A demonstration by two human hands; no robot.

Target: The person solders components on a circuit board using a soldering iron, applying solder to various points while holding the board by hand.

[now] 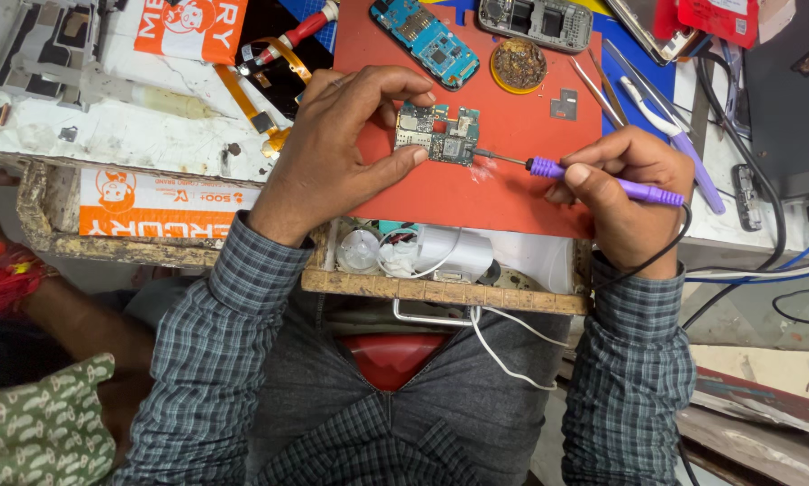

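The left hand (332, 153) pinches the small green circuit board (438, 134) flat on the red rubber mat (476, 193), mid-counter. The right hand (625, 184), fingers closed, holds the purple-handled soldering iron (593, 180), tip at the board's right edge. Soldering seems underway; steadiness matters next.

One head camera only: we look steeply down, close over our red work mat (512, 193) and lap.

A cluttered workbench (134, 144) carries a red mat (476, 198); tweezers (602, 90), a screwdriver (287, 40) lie there.
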